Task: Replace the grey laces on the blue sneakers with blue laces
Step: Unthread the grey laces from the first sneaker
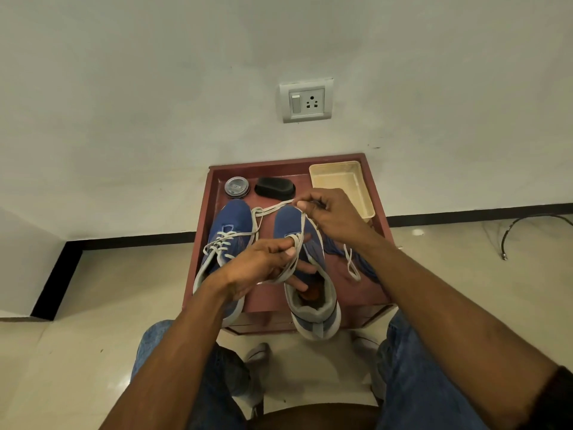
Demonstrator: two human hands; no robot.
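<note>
You are pinching the grey lace [273,209] in your right hand [331,218] beyond the right sneaker [305,268]'s toe; your left hand [263,262], nearer the eyelets, is gripping its slack.

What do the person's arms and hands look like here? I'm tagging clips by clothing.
Both forearms are bare, with no watch, rings or gloves that I can see on the left hand or the right hand. A dark sleeve edge shows only high on the right arm, at the frame's corner. No sleeve shows on the left arm. The legs below wear blue jeans.
</note>
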